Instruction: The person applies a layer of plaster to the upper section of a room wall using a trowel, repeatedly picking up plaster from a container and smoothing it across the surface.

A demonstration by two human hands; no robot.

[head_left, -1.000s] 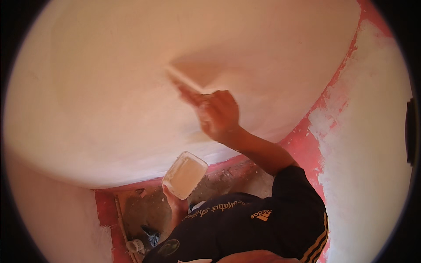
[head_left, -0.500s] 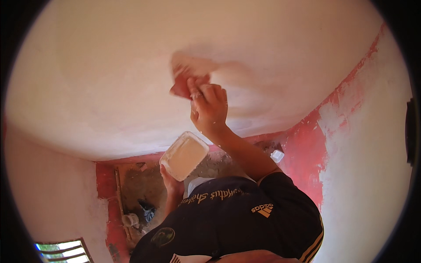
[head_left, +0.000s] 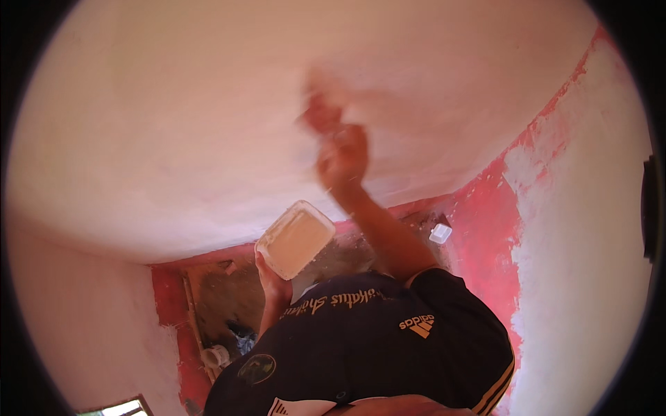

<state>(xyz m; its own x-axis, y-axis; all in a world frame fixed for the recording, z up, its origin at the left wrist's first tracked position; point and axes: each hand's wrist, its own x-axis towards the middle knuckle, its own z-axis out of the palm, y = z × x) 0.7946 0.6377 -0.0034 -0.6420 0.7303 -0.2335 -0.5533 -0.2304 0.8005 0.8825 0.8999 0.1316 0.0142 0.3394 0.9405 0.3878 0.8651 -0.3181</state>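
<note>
Fingers of right hand [head_left: 341, 158] grip a blurred, seemingly red tool [head_left: 320, 114]; left hand [head_left: 272, 283] holds tub [head_left: 295, 238].

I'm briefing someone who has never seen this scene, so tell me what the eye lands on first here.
The raised right hand, blurred, presses a tool too smeared to make out against the big pale wall filling the upper picture. Below it, the left hand holds up a shallow white tub of pale paste. Bright red patches show at the wall's right edge.
</note>
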